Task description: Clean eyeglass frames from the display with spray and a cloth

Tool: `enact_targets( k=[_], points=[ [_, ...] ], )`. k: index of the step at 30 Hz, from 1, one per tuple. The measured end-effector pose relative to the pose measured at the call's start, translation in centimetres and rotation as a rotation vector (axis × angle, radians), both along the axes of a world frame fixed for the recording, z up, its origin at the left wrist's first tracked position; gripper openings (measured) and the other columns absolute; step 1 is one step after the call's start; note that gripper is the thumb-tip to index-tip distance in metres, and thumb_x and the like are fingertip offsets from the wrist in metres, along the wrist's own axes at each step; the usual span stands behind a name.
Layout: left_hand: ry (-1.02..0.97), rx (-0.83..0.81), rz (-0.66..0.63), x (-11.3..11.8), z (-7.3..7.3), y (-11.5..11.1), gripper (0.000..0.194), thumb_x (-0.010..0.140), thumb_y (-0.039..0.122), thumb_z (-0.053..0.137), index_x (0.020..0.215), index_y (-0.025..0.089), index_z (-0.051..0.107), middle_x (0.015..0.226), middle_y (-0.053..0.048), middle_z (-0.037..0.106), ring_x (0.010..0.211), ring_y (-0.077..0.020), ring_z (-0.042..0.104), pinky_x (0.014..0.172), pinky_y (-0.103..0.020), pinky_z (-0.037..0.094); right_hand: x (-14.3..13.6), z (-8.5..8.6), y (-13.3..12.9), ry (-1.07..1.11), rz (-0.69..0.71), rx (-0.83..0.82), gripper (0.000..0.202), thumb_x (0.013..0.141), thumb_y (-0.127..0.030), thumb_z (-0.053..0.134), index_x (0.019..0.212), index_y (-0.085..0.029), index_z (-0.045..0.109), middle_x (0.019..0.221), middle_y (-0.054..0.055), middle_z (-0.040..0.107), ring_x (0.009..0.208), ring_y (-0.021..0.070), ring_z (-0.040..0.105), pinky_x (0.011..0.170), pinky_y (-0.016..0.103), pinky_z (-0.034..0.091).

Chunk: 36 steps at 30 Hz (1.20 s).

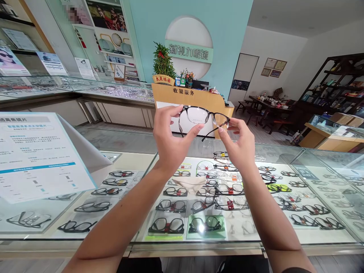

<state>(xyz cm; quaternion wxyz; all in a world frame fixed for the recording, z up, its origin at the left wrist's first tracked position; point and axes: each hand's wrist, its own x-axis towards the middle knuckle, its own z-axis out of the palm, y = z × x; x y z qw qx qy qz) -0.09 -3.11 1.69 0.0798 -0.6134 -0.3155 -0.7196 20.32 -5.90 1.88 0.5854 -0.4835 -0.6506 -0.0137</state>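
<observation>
A pair of black-framed eyeglasses (211,112) with clear lenses is held up in front of me, above the glass display case (136,237). My left hand (173,132) grips the frame's left end between thumb and fingers. At the opposite end, my right hand (237,142) pinches the rim near the hinge, its thumb by the right lens. Both temples are unfolded and slant downward. Beneath my hands, a crumpled beige cloth (190,184) lies on the glass, among the views of several eyeglasses (166,226) in the case.
A folded info card (42,155) stands on the counter at the left. Beyond the case is a wooden cashier counter (196,94) with a leafy plant (163,62). More glass cases (113,89) run along the left wall. A dark wooden table (270,104) stands at the back right.
</observation>
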Motion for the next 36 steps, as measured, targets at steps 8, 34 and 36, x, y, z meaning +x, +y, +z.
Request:
enact_targets(
  k=[8,34,36],
  points=[
    [-0.028,-0.129,-0.061,-0.3,0.0,0.7,0.051,0.082,0.042,0.095,0.124,0.027,0.069,0.124,-0.007,0.077,0.112,-0.0267,0.076,0.093,-0.042,0.058,0.2,-0.1,0.0,0.029,-0.012,0.113,0.041,0.094,-0.052,0.078,0.124,-0.027,0.064,0.122,0.011,0.078,0.111,0.0285,0.074,0.096,0.05,0.058],
    [-0.081,-0.346,-0.229,-0.4,-0.3,1.5,0.045,0.079,0.046,0.096,0.114,0.027,0.075,0.113,-0.008,0.085,0.107,-0.0317,0.083,0.08,-0.041,0.057,0.5,0.4,-0.3,-0.025,-0.114,0.315,0.045,0.095,-0.054,0.08,0.131,-0.031,0.064,0.115,0.008,0.067,0.11,0.0301,0.069,0.091,0.05,0.061],
    [-0.08,-0.343,-0.234,-0.4,-0.3,1.5,0.044,0.079,0.045,0.096,0.114,0.027,0.075,0.114,-0.008,0.085,0.108,-0.0315,0.083,0.08,-0.041,0.057,0.5,0.4,-0.4,-0.022,-0.11,0.314,0.045,0.095,-0.053,0.08,0.131,-0.031,0.064,0.115,0.008,0.067,0.111,0.0299,0.069,0.091,0.05,0.061]
  ],
)
